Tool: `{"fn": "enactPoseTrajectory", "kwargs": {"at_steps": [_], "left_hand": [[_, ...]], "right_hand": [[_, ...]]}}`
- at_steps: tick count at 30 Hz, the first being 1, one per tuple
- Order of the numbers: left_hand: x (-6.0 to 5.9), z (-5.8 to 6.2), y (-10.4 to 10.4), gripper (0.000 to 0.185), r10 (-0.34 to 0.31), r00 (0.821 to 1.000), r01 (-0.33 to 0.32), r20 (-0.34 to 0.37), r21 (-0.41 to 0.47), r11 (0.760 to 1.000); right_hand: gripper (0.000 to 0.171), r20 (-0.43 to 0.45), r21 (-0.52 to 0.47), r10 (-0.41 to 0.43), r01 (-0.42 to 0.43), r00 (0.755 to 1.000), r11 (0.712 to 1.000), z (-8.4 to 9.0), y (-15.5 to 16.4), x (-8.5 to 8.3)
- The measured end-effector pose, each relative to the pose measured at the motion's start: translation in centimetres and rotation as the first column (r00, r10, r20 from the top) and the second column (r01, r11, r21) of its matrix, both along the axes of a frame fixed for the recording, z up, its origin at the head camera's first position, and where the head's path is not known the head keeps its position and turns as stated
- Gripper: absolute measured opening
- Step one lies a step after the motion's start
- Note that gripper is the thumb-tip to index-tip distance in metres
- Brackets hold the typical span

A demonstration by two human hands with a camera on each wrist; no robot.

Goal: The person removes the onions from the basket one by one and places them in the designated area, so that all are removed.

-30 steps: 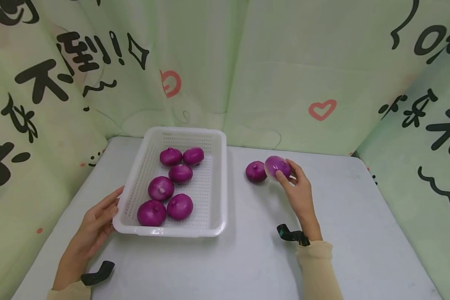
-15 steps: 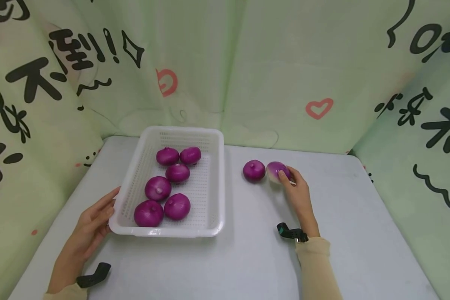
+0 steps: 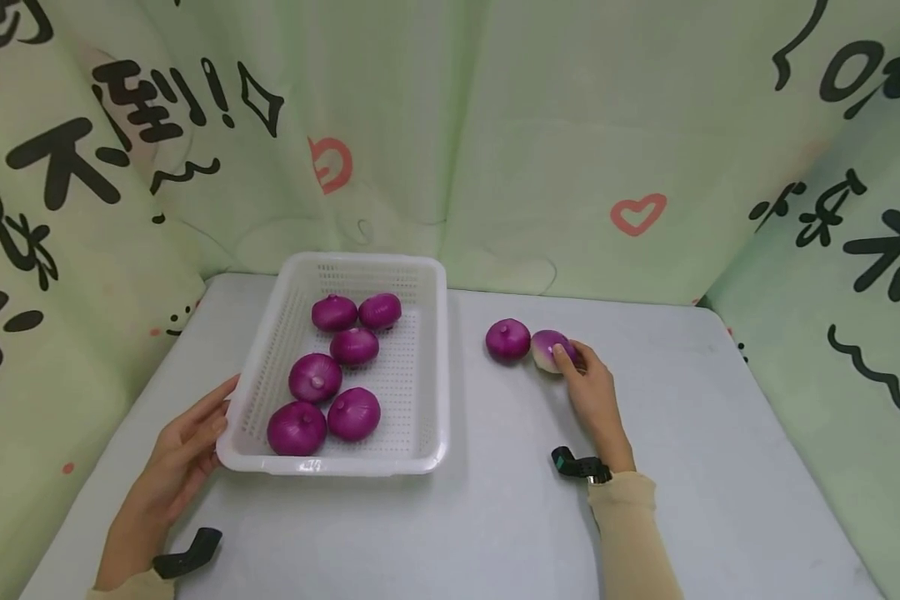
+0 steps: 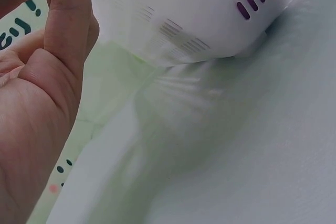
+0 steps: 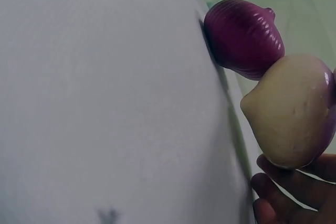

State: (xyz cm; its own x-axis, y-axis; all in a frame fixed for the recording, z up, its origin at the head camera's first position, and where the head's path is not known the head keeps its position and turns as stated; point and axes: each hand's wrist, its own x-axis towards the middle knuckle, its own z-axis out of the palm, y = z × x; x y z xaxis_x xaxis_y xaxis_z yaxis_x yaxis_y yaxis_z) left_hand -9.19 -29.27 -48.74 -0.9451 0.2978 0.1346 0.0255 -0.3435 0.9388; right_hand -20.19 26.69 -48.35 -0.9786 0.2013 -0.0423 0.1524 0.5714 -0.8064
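Note:
A turnip (image 3: 546, 350), purple on top and white below with a pointed root end, is held by my right hand (image 3: 592, 396), thumb and fingers on its right side. In the right wrist view the pale underside of the turnip (image 5: 291, 111) faces the camera, close over the table. Just left of it a red onion (image 3: 507, 341) sits on the table. My left hand (image 3: 180, 454) is at the left side of a white perforated basket (image 3: 427, 367), its fairly straight fingertips touching the rim. Several red onions (image 3: 315, 377) lie in the basket.
The white table (image 3: 487, 525) is bordered at the back and sides by a pale green curtain (image 3: 555, 150) with printed characters. Black wrist cameras, one on the left (image 3: 189, 553) and one on the right (image 3: 579, 465), jut inward from the wrists.
My right hand has lowered the turnip toward the table beside the lone onion, its white underside now showing more. My left hand stays at the basket; the whole view has shifted slightly.

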Motion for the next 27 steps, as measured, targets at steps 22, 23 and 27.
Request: {"fn": "enactPoseTrajectory", "kwargs": {"at_steps": [22,23,27], "left_hand": [[0.06,-0.33,0.08,0.056,-0.017,1.000,0.018,-0.011,0.031,0.999],[0.03,-0.34,0.09,0.056,-0.018,1.000,0.019,-0.012,0.035,0.999],[-0.04,-0.38,0.06,0.055,-0.024,1.000,0.024,-0.010,0.054,0.998]], "right_hand": [[0.086,0.028,0.091,0.001,-0.004,1.000,0.996,-0.25,0.61,0.09],[0.086,0.025,0.098,0.002,-0.005,1.000,0.995,-0.27,0.60,0.08],[0.086,0.017,0.128,0.014,-0.016,1.000,0.992,-0.24,0.53,0.11]]}}
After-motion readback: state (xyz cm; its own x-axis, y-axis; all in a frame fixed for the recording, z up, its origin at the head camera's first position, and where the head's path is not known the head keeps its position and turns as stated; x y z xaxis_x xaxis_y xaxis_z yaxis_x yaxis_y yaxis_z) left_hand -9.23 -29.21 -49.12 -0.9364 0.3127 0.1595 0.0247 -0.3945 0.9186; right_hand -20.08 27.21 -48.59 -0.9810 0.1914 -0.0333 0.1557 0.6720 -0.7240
